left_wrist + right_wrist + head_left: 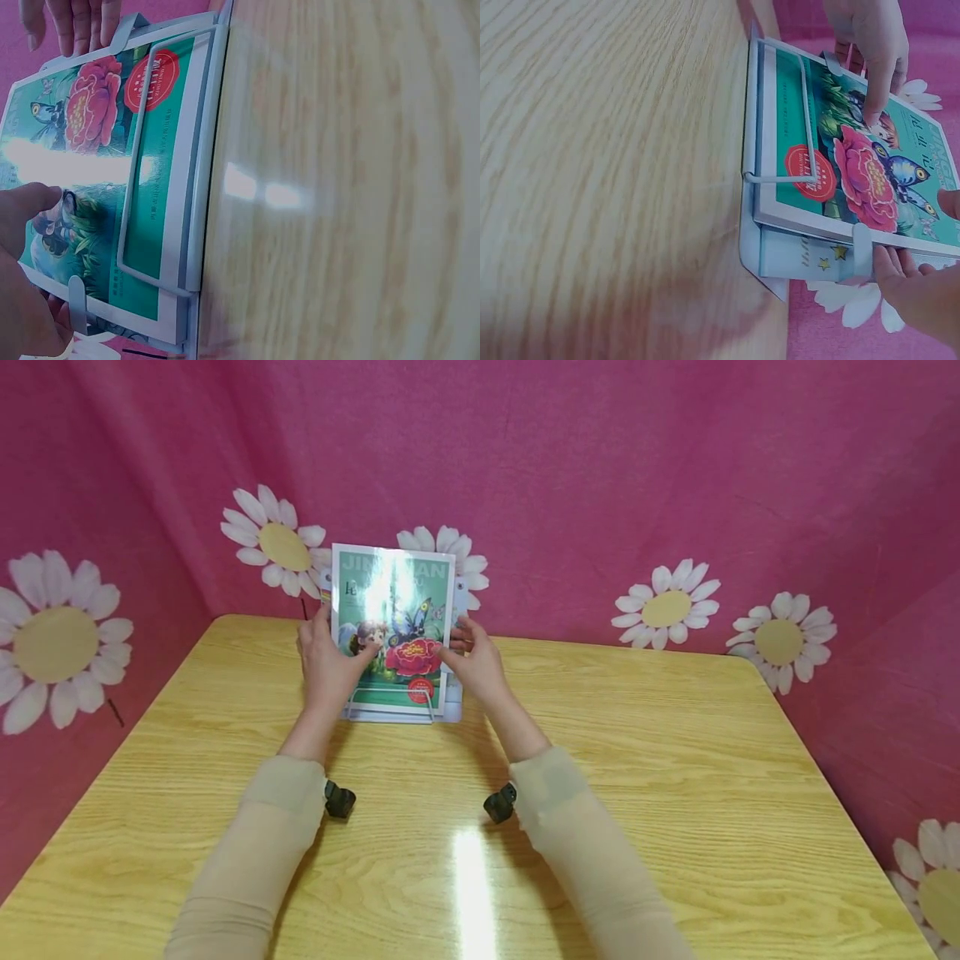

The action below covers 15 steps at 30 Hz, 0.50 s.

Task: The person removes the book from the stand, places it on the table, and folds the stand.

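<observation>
A green picture book point(397, 681) with a white border, a red flower and a butterfly on its cover leans upright on a pale book stand point(453, 710). My left hand point(327, 664) holds the book's left side, thumb on the cover and fingers round the edge. On the right side my right hand point(480, 664) grips the book, its thumb at the front and its fingers partly hidden behind. A white wire bracket point(132, 187) of the stand crosses the lower cover. Pale tabs point(862, 251) stand at the book's side edges. Glare hides part of the cover.
The stand sits at the back of a wood-grain table point(637, 793), close to a pink curtain point(555, 485) with white daisies. Small black devices point(341, 800) are fixed at both wrists, just above the tabletop.
</observation>
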Each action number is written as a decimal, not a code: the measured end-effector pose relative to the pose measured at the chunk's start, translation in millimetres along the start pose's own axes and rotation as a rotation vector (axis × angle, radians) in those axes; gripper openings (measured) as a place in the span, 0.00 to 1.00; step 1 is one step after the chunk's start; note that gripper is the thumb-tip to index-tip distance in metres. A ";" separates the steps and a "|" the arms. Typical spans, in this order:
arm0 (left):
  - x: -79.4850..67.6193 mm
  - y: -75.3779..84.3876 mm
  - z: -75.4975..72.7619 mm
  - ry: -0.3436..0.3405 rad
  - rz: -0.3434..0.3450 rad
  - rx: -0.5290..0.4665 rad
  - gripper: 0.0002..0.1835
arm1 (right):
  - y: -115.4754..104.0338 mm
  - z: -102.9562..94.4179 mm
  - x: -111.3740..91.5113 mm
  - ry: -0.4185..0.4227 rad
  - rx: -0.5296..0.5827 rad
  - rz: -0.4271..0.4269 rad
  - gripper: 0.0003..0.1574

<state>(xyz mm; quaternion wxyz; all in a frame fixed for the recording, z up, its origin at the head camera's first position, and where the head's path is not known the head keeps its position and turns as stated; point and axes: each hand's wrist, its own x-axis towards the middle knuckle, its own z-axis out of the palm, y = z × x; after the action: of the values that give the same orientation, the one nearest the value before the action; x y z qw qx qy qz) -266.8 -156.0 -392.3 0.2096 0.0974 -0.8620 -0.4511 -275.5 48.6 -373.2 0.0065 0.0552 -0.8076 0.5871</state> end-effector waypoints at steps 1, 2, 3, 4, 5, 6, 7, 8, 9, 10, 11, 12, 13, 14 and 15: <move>0.0 -0.3 0.7 0.007 0.000 0.005 0.48 | 0.3 1.1 0.4 0.009 0.014 0.005 0.41; 0.0 -0.7 1.4 0.015 0.002 0.012 0.48 | 0.6 2.0 0.7 0.018 0.026 0.008 0.40; 0.1 -0.7 1.9 0.021 0.003 0.017 0.47 | 1.1 3.1 1.3 0.028 0.033 0.010 0.40; 0.0 -0.9 2.3 0.026 0.003 0.023 0.47 | 1.6 4.0 1.9 0.039 0.035 0.013 0.39; -0.2 -0.8 2.7 0.033 0.004 0.024 0.47 | 2.3 4.9 2.8 0.049 0.037 0.013 0.38; -0.4 -0.5 2.9 0.035 0.003 0.026 0.47 | 2.7 5.8 3.7 0.058 0.036 0.013 0.38; -0.4 -0.4 3.1 0.037 0.002 0.027 0.47 | 2.8 6.5 4.6 0.067 0.036 0.011 0.37; -0.6 -0.1 3.3 0.038 0.000 0.028 0.47 | 2.8 7.2 5.4 0.075 0.034 0.009 0.36; -0.6 0.1 3.5 0.038 -0.003 0.028 0.47 | 2.6 7.9 6.1 0.079 0.034 0.005 0.36; -0.6 -0.1 3.9 0.039 -0.005 0.030 0.48 | 2.0 8.5 6.7 0.080 0.037 0.000 0.34; -0.5 0.0 4.2 0.039 -0.008 0.031 0.48 | 1.6 8.9 7.3 0.078 0.038 -0.007 0.33; -0.4 0.0 4.6 0.039 -0.009 0.033 0.48 | 1.2 9.2 7.8 0.075 0.038 -0.014 0.32; -0.3 -0.2 5.1 0.039 -0.008 0.036 0.48 | 1.0 9.4 8.2 0.072 0.037 -0.019 0.31; -0.1 -0.5 5.6 0.039 -0.006 0.040 0.48 | 0.6 9.3 8.2 0.068 0.036 -0.021 0.30; 0.0 -0.7 6.1 0.040 -0.005 0.043 0.48 | 0.5 9.0 8.1 0.064 0.031 -0.022 0.29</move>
<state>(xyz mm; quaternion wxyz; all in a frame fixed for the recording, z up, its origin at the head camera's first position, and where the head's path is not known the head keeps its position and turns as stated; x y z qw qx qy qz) -269.6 -152.0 -396.0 0.2235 0.1129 -0.8669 -0.4310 -283.1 39.6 -375.8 0.0380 0.0450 -0.7973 0.6007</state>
